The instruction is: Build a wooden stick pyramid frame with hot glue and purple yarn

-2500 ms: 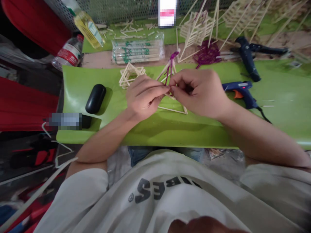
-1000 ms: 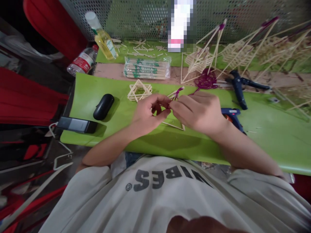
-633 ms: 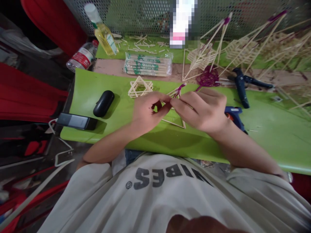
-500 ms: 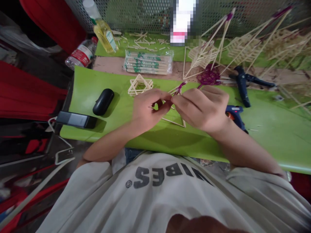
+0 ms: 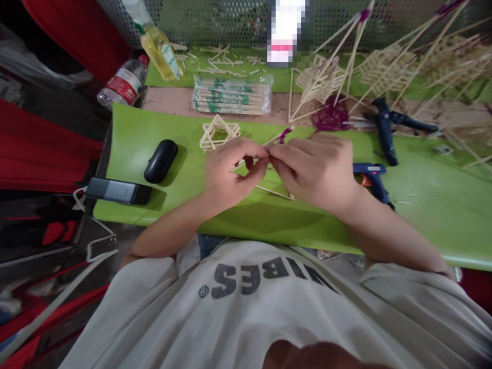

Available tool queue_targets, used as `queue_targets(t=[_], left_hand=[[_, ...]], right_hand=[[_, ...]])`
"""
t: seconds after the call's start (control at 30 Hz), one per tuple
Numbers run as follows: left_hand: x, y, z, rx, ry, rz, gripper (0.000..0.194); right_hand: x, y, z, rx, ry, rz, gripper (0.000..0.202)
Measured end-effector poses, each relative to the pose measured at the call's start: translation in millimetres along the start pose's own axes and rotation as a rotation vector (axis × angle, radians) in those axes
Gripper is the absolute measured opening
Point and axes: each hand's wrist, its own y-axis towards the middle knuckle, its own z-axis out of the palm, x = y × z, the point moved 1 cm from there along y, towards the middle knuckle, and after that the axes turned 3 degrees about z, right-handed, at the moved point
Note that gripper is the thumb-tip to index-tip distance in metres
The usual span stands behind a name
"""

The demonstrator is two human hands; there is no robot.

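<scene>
My left hand and my right hand meet at their fingertips, each in a pinch. Whatever lies between the fingers is too small or hidden to make out. Just beyond them, purple string wraps the end of some thin sticks. Below the fingers a stick frame shows in part on the green surface, the rest covered by my hands. A small star-shaped stack of sticks lies beyond my left hand. To the right of my right hand rests a blue glue gun with an orange trigger.
A packet of wrapped chopsticks, loose stick pieces and a purple string tangle lie farther back. Several stick structures stand at back right near a dark tool. Bottles, a black case and a power bank are leftward.
My right hand has turned and shifted slightly left, its fingers closer over the left fingertips. Less of the purple-wrapped stick end shows. The view has moved a little.
</scene>
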Motion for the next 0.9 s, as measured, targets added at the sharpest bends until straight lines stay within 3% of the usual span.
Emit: queue_targets(t=[0.2,0.3,0.6,0.77,0.9], left_hand=[[-2,-4,1.4,-0.049,0.044,-0.147,0.007],[-2,-6,1.3,-0.045,0.118,-0.146,0.003],[4,-10,-0.8,-0.005,0.310,0.122,0.018],[9,-14,-2.0,-0.002,0.509,0.288,0.019],[10,-15,-2.5,-0.016,0.481,0.339,0.041]], right_hand=[[0,1,5,0.014,0.025,0.025,0.024],[1,0,8,0.013,0.017,0.028,0.024],[0,-1,12,-0.108,-0.002,-0.025,0.018],[0,0,13,-0.059,-0.005,0.017,0.024],[0,-1,13,-0.046,0.010,0.032,0.021]])
